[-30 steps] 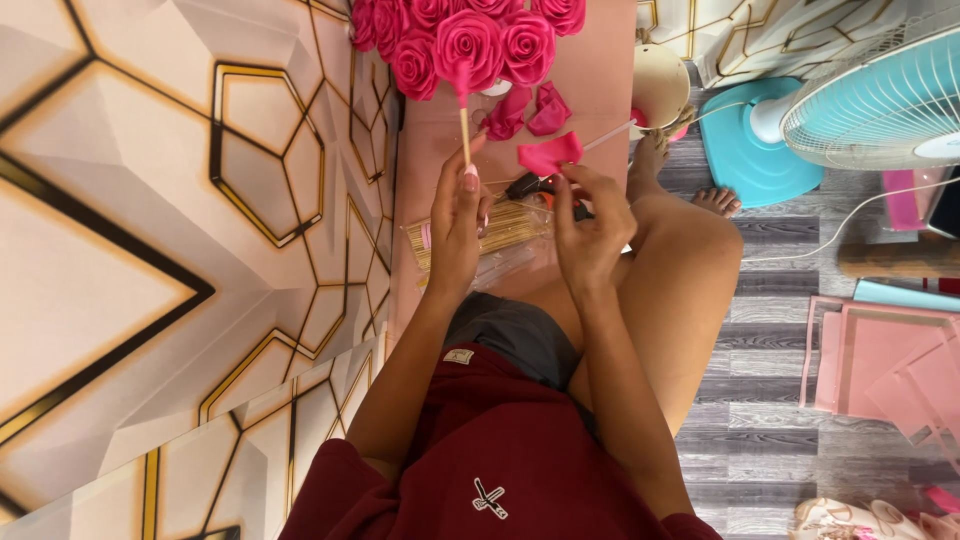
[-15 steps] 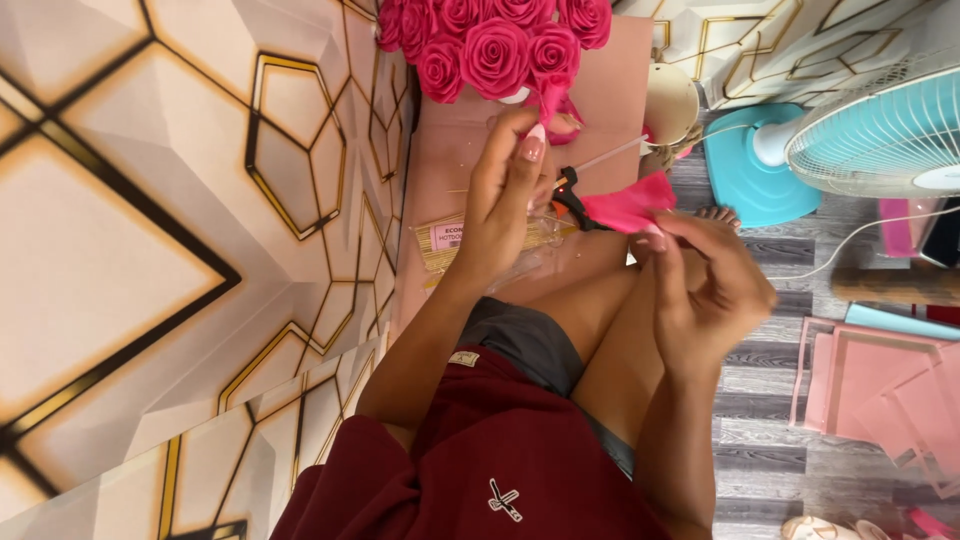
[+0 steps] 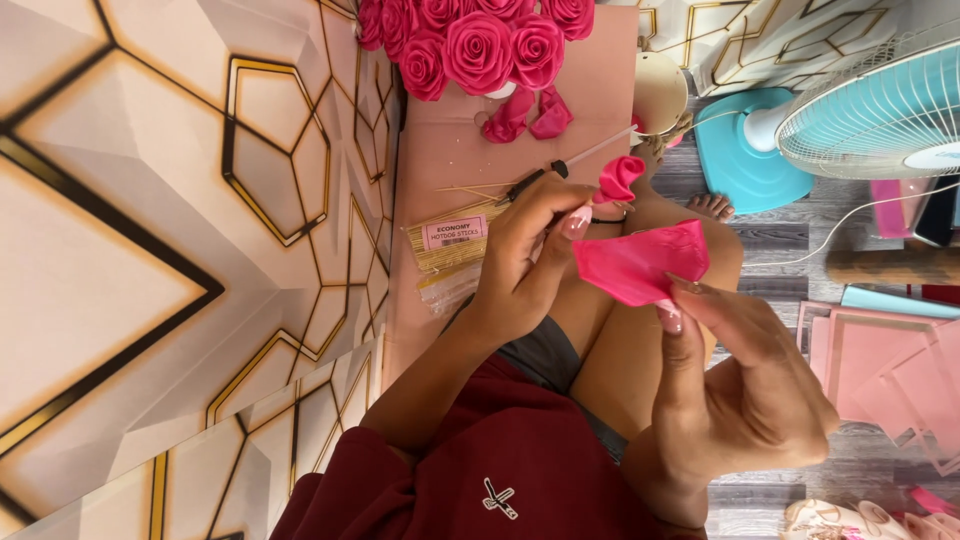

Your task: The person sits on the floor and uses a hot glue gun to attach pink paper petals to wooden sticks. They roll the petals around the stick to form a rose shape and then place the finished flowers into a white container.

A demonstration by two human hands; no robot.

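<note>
Petal being added to a half-made rose.
Left hand (image 3: pixel 525 245) pinches the rolled bud (image 3: pixel 617 178) on its stick; right hand (image 3: pixel 745 385) grips a loose pink petal (image 3: pixel 640 262) just below it. Wrapping needs close alignment.

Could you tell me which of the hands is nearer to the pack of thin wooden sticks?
Left. The left hand is right beside the clear pack of thin wooden sticks; the right hand is farther off, pinching a pink foam petal.
</note>
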